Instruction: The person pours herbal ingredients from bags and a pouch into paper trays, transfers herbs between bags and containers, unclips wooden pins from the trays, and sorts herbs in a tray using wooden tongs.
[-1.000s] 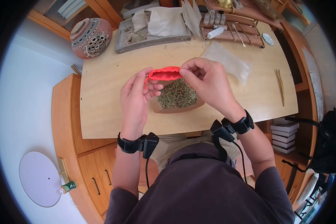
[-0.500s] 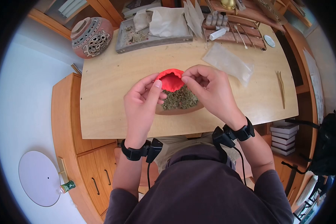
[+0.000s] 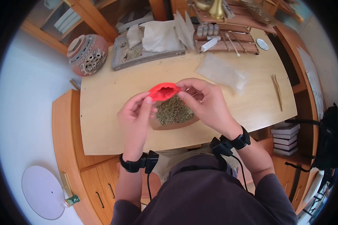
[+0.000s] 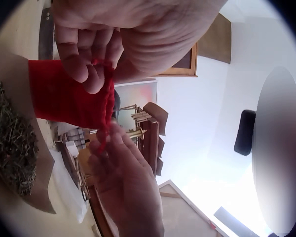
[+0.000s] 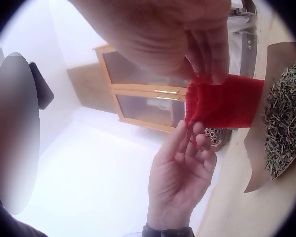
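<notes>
A small red cloth pouch (image 3: 164, 92) with a gathered rim is held up between both hands, its mouth parted. The left hand (image 3: 134, 114) pinches the rim's left end between thumb and fingers; the right hand (image 3: 206, 103) pinches the right end. In the left wrist view the pouch (image 4: 71, 94) hangs flat, and a red cord shows at its rim. Dried green-brown plant bits (image 3: 174, 111) lie just below on brown paper (image 3: 171, 126). The right wrist view shows the pouch (image 5: 232, 101) beside these plant bits (image 5: 286, 123).
At the table's back are a pierced clay pot (image 3: 88, 55), a grey tray (image 3: 150, 57) with white bags, and a wooden rack (image 3: 229, 44) with small bottles. A clear plastic bag (image 3: 221, 71) lies behind the right hand, and brass tweezers (image 3: 277, 92) are at the right.
The pouch first turned more toward the head camera, its mouth widening, then tipped back to a narrower mouth. The head view has shifted, so the table sits lower. Both hands kept hold.
</notes>
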`<move>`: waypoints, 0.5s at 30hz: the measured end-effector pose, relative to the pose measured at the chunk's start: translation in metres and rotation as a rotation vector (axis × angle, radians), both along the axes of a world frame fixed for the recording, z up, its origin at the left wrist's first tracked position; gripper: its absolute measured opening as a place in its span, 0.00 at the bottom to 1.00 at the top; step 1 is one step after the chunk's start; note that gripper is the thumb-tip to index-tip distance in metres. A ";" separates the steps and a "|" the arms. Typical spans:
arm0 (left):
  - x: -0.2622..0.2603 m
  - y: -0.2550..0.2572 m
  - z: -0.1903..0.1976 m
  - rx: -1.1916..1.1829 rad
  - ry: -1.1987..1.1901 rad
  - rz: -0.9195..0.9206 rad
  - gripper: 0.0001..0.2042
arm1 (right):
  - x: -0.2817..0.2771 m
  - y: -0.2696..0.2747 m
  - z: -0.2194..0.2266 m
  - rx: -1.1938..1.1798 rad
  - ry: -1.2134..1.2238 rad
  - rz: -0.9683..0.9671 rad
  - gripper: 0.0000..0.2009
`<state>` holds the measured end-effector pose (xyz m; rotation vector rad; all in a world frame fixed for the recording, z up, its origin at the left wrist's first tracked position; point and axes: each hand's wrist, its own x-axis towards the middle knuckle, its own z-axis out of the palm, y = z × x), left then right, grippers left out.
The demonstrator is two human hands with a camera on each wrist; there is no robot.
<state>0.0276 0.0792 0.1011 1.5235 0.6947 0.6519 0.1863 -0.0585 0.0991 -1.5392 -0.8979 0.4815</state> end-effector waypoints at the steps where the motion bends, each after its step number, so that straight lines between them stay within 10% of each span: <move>1: -0.001 0.005 0.002 0.018 0.001 0.050 0.15 | 0.000 -0.001 0.002 0.022 0.019 -0.007 0.09; 15: 0.024 0.038 0.039 0.085 -0.044 0.056 0.25 | 0.028 -0.108 -0.053 -0.174 -0.086 -0.347 0.06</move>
